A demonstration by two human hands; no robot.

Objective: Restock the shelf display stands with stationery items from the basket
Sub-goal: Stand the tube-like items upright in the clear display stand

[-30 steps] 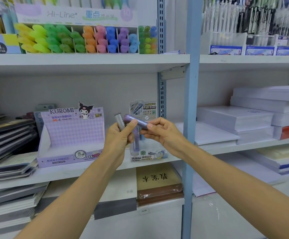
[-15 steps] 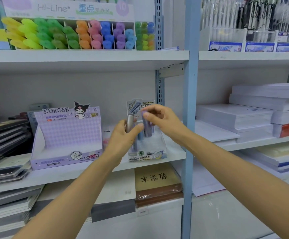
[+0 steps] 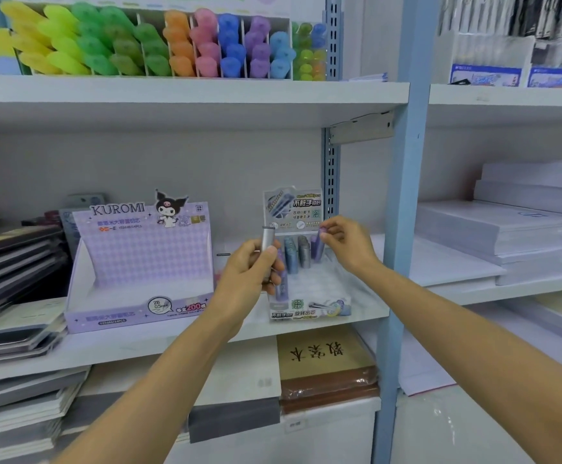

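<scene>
**Two tubes held; slotting under way**

Centre frame, middle shelf [image 3: 172, 344]. Right hand [image 3: 346, 244] pinches the top of a purple tube [image 3: 316, 251], which is upright at the back right of the clear stand [image 3: 309, 298], just beside a slotted grey tube [image 3: 303, 255]. Left hand [image 3: 247, 272] grips a silver tube [image 3: 267, 244], upright, before the stand's left side. Step, as judged: filling slots one by one. Next move calls for freeing the purple tube once it sits, then bringing the silver tube to a vacant slot. Basket not in view.
</scene>
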